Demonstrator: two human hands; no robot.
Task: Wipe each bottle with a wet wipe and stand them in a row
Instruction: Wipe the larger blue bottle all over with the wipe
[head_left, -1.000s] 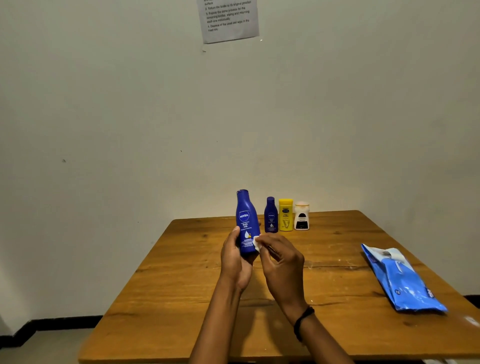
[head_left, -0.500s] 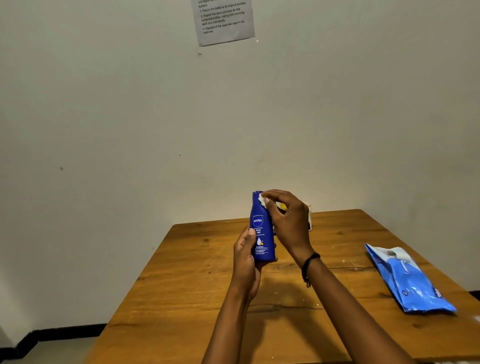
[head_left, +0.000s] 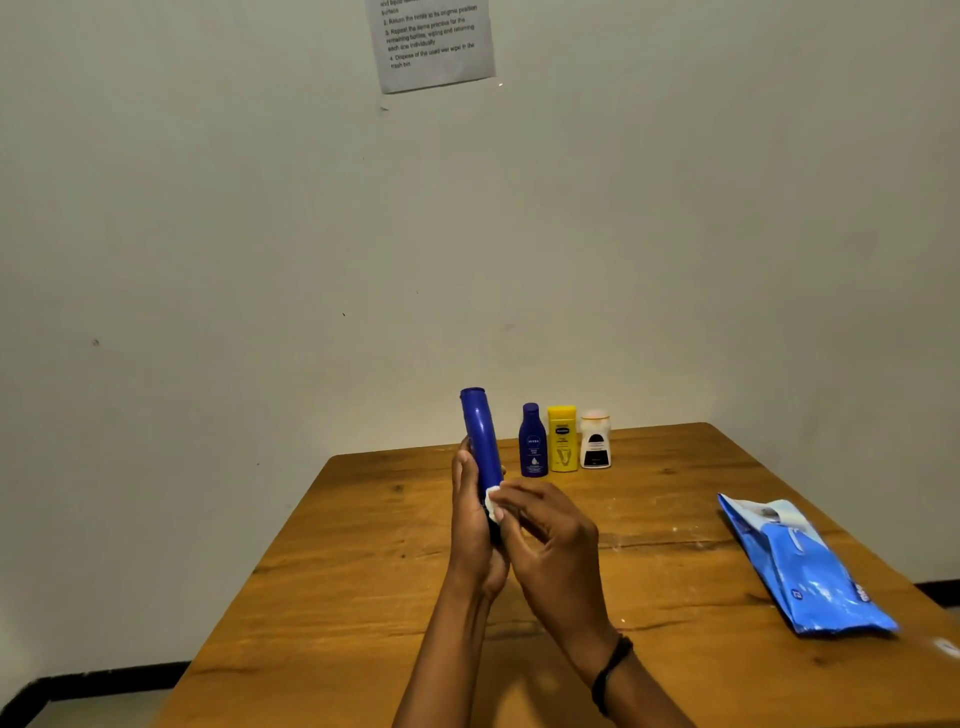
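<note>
My left hand (head_left: 472, 525) grips the lower part of a tall blue bottle (head_left: 480, 439), held upright above the wooden table (head_left: 363, 597) with its narrow side toward me. My right hand (head_left: 545, 535) pinches a small white wet wipe (head_left: 492, 501) against the bottle's lower right side. Behind, near the table's far edge, three bottles stand side by side in a row: a small blue bottle (head_left: 533, 441), a yellow bottle (head_left: 562, 439) and a white bottle (head_left: 595, 440) with a dark label.
A blue pack of wet wipes (head_left: 800, 566) lies on the right of the table, its flap partly peeled. A printed instruction sheet (head_left: 434, 44) is stuck on the wall above. The wall sits right behind the table's far edge.
My right hand has slid the wipe down from the bottle's cap to its lower body. The bottle has turned, so its label no longer faces me. The row behind is in view again.
</note>
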